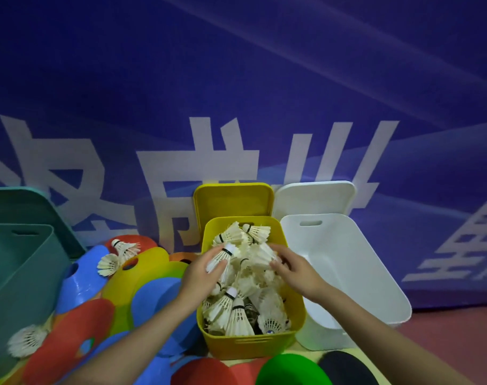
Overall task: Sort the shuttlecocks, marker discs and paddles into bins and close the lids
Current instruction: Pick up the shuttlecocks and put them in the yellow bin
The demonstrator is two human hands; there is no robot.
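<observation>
Reaching over the yellow bin [250, 347], your left hand [202, 269] pinched a shuttlecock [219, 259]; your right hand [293, 269] rested beside it, fingers [277, 252] spread on feathers.

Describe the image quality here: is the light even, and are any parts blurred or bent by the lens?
Head view: dim bluish light; the white plastic bin and feather shuttlecocks in the yellow plastic bin show brightest. The wide lens bends the blue banner wall and stretches the forearms. The edges look soft, as at the teal plastic bin.
</observation>
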